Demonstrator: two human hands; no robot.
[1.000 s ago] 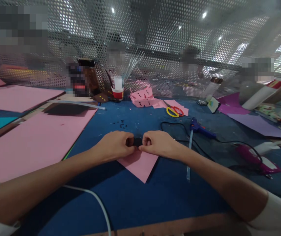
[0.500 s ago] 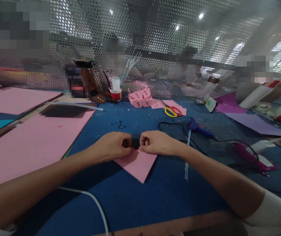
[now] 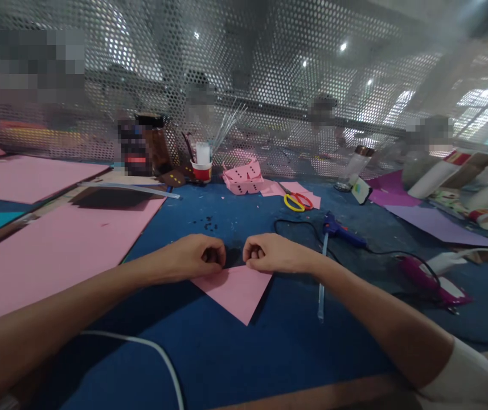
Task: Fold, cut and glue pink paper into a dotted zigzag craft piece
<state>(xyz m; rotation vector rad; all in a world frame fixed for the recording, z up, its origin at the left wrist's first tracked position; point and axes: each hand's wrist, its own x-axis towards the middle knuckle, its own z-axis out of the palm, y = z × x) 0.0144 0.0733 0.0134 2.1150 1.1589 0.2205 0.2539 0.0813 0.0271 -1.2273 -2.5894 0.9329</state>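
A pink sheet of paper (image 3: 237, 293) lies on the blue table in front of me, one corner pointing at me. Along its far edge, which looks folded, both hands are at work. My left hand (image 3: 201, 254) has its fingers curled and closed on the left part of that edge. With thumb and bent fingers, my right hand (image 3: 265, 254) presses the same edge farther right. A small gap with dark shadow separates the two hands. The fingertips partly cover the edge.
Beyond the hands are scissors (image 3: 297, 200) and a pink dotted paper piece (image 3: 244, 177). At right lie a blue glue gun (image 3: 344, 232) with a glue stick and cord, and a magenta tool (image 3: 434, 280). Large pink sheets (image 3: 68, 250) cover the left. A white cable (image 3: 150, 343) crosses the front.
My hands have moved slightly apart along the paper's far edge, the left one to the left. More of that edge shows between them. The view has shifted a little.
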